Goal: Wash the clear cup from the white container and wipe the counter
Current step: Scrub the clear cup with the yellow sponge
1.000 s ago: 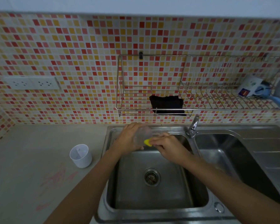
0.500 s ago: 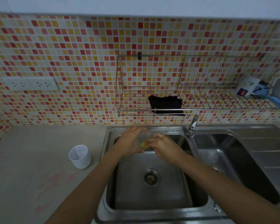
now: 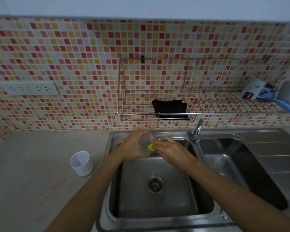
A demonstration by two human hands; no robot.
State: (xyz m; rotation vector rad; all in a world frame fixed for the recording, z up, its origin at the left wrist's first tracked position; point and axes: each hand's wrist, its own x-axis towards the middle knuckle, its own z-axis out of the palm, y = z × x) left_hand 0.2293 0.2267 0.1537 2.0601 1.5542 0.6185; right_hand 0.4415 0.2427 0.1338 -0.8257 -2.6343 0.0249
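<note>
In the head view, the left hand (image 3: 132, 146) is gripping the clear cup (image 3: 145, 143), with its fingers curling round the cup's side. It is holding the cup above the far end of the left sink basin (image 3: 157, 215). The right hand (image 3: 171, 149) is pinching a yellow sponge (image 3: 151, 147) and pressing it against the cup's near edge. The cup is sitting between the two hands, which are almost touching.

The white container (image 3: 81, 163) is standing upright on the counter (image 3: 32, 148), left of the sink and well apart from the hands. Its inside is showing only a faint pale divider. Pink smears (image 3: 57, 186) are lying on the counter in front of it. The basin below the hands is showing its drain strainer (image 3: 156, 184). On the wall, the wire rack (image 3: 136, 113) is holding a black cloth (image 3: 170, 109), just above the tap (image 3: 197, 131).

Compared with half a second ago, more of the sponge is showing at the cup's edge. The hands are staying over the same spot, and the white container is standing where it was.
</note>
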